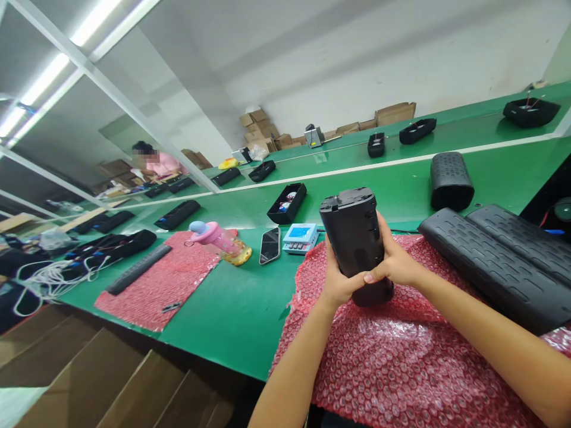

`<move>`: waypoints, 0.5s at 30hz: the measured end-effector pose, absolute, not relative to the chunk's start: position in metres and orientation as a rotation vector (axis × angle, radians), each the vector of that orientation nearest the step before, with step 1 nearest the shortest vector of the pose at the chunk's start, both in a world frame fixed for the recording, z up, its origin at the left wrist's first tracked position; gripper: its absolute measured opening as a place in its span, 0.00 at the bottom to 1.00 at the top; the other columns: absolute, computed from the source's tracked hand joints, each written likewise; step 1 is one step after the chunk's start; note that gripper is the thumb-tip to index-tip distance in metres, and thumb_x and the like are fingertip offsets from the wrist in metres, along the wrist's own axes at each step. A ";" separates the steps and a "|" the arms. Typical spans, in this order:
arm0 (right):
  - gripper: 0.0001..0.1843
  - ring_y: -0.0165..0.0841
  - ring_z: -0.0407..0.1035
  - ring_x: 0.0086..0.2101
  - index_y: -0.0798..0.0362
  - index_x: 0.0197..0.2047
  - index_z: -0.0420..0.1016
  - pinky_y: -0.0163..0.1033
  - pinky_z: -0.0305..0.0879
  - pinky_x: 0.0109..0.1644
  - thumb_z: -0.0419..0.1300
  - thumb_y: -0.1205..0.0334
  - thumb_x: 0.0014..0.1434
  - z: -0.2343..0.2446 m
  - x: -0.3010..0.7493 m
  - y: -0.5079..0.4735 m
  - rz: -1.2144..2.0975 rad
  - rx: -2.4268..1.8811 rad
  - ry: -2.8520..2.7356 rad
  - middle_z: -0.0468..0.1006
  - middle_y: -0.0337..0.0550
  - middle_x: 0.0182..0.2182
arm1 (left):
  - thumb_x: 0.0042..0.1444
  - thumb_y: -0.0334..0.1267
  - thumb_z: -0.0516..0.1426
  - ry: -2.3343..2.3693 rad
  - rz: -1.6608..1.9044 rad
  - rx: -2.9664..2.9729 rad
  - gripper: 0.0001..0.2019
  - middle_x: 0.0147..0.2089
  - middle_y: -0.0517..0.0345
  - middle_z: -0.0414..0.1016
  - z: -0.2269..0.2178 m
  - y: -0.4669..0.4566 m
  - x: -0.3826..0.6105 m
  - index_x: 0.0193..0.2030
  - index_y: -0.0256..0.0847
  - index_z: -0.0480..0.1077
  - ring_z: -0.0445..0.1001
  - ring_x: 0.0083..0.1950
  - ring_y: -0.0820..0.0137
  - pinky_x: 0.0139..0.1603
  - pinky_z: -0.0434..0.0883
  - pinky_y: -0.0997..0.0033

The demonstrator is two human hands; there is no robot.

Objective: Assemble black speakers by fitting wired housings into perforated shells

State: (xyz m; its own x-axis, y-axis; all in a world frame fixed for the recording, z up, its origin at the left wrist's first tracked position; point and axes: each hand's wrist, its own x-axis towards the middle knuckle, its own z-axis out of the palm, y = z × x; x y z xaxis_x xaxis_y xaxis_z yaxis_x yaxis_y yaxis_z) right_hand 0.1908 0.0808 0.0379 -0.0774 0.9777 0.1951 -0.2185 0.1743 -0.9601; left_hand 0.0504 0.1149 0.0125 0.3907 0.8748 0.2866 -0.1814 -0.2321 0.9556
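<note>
— While both hands are busy, where is the black speaker housing?

— It stands upright on the red bubble wrap, at the near edge of the green workbench. I think the wrap is there to protect the plastic from scratches.

— How do the hands hold it?

— The left hand wraps the lower left side, and the right hand presses from the right, with the thumb across the front. Both are closed firmly on the housing, probably to keep it steady on its end. The forearms come up from below, with the wrists bent inward.

— And nearby?

— Two long black grilles lie just right. A phone and a small blue meter lie behind.
</note>
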 end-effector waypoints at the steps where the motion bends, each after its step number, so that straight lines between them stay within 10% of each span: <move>1: 0.72 0.44 0.46 0.63 0.39 0.66 0.19 0.55 0.52 0.63 0.66 0.67 0.29 0.038 0.191 0.081 1.234 -0.868 -1.202 0.32 0.45 0.68 | 0.31 0.49 0.70 0.660 1.134 1.480 0.59 0.60 0.45 0.64 0.013 0.115 0.050 0.66 0.49 0.39 0.69 0.57 0.51 0.57 0.67 0.48; 15: 0.71 0.43 0.46 0.63 0.41 0.66 0.21 0.53 0.50 0.64 0.65 0.70 0.28 0.044 0.190 0.078 1.247 -0.886 -1.167 0.33 0.46 0.67 | 0.31 0.47 0.70 0.669 1.171 1.485 0.58 0.59 0.45 0.66 0.006 0.118 0.051 0.66 0.48 0.41 0.69 0.56 0.52 0.57 0.67 0.50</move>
